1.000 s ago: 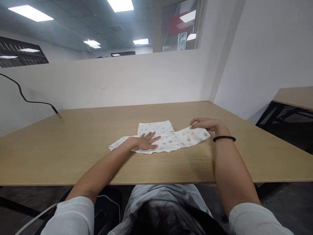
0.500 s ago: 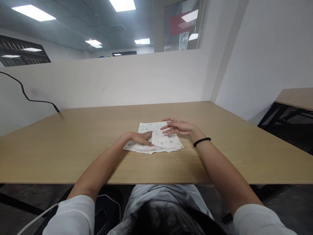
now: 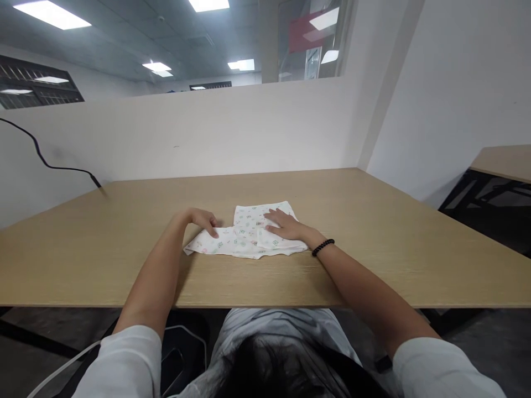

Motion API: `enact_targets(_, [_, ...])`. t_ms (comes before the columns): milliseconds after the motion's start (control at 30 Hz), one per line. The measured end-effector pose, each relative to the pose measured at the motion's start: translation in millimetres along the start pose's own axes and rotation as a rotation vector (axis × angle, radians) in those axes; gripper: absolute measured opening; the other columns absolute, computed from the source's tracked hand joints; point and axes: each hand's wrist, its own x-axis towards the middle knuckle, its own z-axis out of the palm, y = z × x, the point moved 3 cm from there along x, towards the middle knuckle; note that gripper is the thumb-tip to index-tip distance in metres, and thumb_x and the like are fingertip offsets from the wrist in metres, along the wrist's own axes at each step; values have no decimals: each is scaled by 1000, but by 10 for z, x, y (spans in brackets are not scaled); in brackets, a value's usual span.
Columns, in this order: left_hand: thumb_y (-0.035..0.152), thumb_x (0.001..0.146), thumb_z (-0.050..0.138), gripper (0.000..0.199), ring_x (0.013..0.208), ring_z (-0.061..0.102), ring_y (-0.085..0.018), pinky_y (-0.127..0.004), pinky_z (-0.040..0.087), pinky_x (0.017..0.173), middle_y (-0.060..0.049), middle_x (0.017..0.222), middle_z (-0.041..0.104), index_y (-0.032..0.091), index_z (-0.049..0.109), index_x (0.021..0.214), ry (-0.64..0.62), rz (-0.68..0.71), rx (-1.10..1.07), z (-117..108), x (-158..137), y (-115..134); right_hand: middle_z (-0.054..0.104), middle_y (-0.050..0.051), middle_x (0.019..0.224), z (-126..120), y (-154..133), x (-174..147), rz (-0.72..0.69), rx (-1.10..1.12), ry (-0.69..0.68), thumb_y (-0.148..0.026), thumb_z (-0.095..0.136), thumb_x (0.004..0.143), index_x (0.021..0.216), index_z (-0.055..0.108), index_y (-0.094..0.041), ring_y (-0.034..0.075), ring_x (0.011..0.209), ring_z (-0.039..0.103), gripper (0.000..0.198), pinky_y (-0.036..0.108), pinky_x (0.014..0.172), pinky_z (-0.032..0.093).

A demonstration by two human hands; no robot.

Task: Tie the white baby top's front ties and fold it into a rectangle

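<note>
Curling at the left end of the printed white garment, the fingers of the left hand are partly closed, their grip unclear; those of the right hand press flat, loosely spread, on its folded right part. Tabletop extends well beyond on both sides, bounded behind by a white partition; a black cable hangs at back left.

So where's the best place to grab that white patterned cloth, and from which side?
Probably the far edge of the flap sticking out to the person's left, pinched from that side. The flap lies flat and reaches past the main body of the cloth, so its edge is easy to get at. The left hand is at that edge; the right hand covers part of the opposite side.
</note>
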Motion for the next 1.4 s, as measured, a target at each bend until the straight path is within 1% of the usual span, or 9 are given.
enact_targets(367, [47, 70, 76, 37, 62, 59, -15, -22, 43, 55, -3, 74, 67, 14, 63, 83, 130, 237, -550, -148, -470, -112, 13, 4, 161, 55, -37, -20, 65, -134, -176, -77, 30, 87, 155, 20, -29, 29, 148, -2, 83, 56, 116, -4])
enact_targets(533, [42, 79, 75, 51, 59, 60, -11, -20, 45, 57, 0, 76, 66, 19, 50, 117, 124, 497, -739, -117, -333, 346, 17, 7, 161, 61, -31, -36, 58, -112, -146, -75, 34, 88, 153, 26, -27, 31, 148, 1, 82, 57, 116, -1])
enact_targets(633, [50, 82, 71, 65, 93, 68, -22, -37, 50, 85, -11, 113, 66, 25, 38, 132, -82, 678, -805, 51, -174, 731, 27, 8, 158, 52, 12, -9, 40, -76, -72, -61, 38, 93, 149, 37, -26, 31, 147, 11, 65, 56, 116, 8])
enact_targets(767, [47, 87, 66, 66, 123, 55, -29, -48, 37, 104, -17, 139, 51, 29, 30, 141, -267, 777, -722, 256, -64, 1032, 58, 12, 133, -56, 62, 50, 26, 66, 141, -35, 39, 95, 125, 60, -18, 26, 124, 50, 41, 40, 103, 39])
enact_targets(900, [42, 89, 65, 55, 123, 53, -27, -46, 37, 105, -18, 134, 54, 22, 43, 135, -133, 807, -628, 269, 9, 1041, 71, 11, 90, -165, 94, 60, 130, 131, 224, -40, 39, 95, 83, 69, -14, 22, 83, 64, 41, 29, 70, 49])
enact_targets(1000, [43, 88, 65, 48, 121, 53, -24, -42, 38, 104, -15, 131, 55, 20, 50, 128, 0, 769, -537, 251, 112, 964, 69, 8, 75, -170, 62, 62, 85, 44, 175, -44, 57, 86, 72, 68, -15, 22, 76, 63, 34, 28, 66, 45])
enact_targets(1167, [51, 83, 65, 54, 118, 53, -25, -38, 42, 99, -14, 133, 54, 20, 53, 125, 85, 605, -271, 311, 223, 967, 70, 10, 92, -171, -20, 57, 13, -108, 205, -32, 69, 76, 81, 70, -16, 27, 96, 62, 16, 32, 83, 46])
enact_targets(1300, [58, 80, 63, 66, 134, 38, -33, -45, 28, 110, -15, 143, 47, 20, 51, 132, 241, 503, 50, 487, 129, 1143, 61, 16, 126, -181, -171, -160, -105, -135, 234, -42, 58, 88, 123, 60, -14, 28, 122, 50, 45, 40, 102, 38])
enact_targets(1400, [68, 74, 64, 84, 144, 16, -40, -55, 16, 114, -17, 154, 32, 20, 46, 140, 374, 382, 206, 781, -29, 1218, 39, 14, 151, -59, -295, -474, -162, -184, 16, -58, 44, 94, 144, 43, -19, 31, 142, 26, 63, 49, 114, 21])
